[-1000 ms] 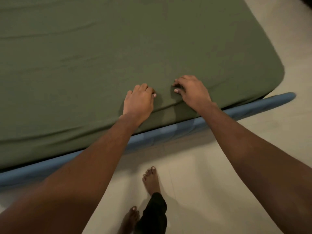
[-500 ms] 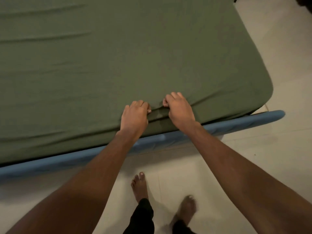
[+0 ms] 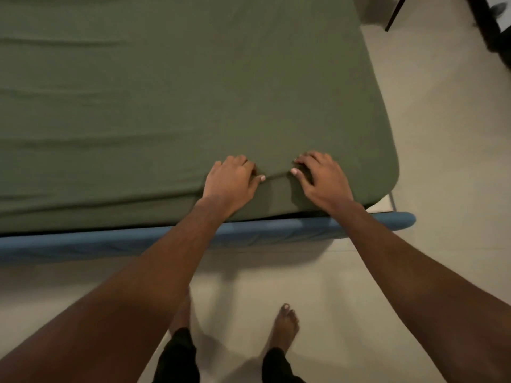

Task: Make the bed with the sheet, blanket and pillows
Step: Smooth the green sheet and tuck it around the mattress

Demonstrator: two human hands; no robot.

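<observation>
An olive green sheet (image 3: 179, 92) covers the mattress, mostly smooth with a few long shallow creases on the left. Both hands rest on it at the near edge, close to the near right corner. My left hand (image 3: 231, 179) has its fingers curled into the fabric. My right hand (image 3: 322, 176) sits a short way to its right, fingers bent and tips dug into the sheet. A small ridge of cloth (image 3: 278, 176) runs between the two hands. No blanket or pillow is in view.
A padded blue bed rail (image 3: 110, 244) runs along the near side below the mattress. Pale tiled floor (image 3: 442, 134) lies to the right and under my bare feet (image 3: 284, 324). A thin dark furniture leg (image 3: 395, 12) and a dark object (image 3: 495, 26) stand at top right.
I have stepped to the right along the bed; the corner is nearer. The hands came together half a second ago and are now spread apart, with a fold between them.
</observation>
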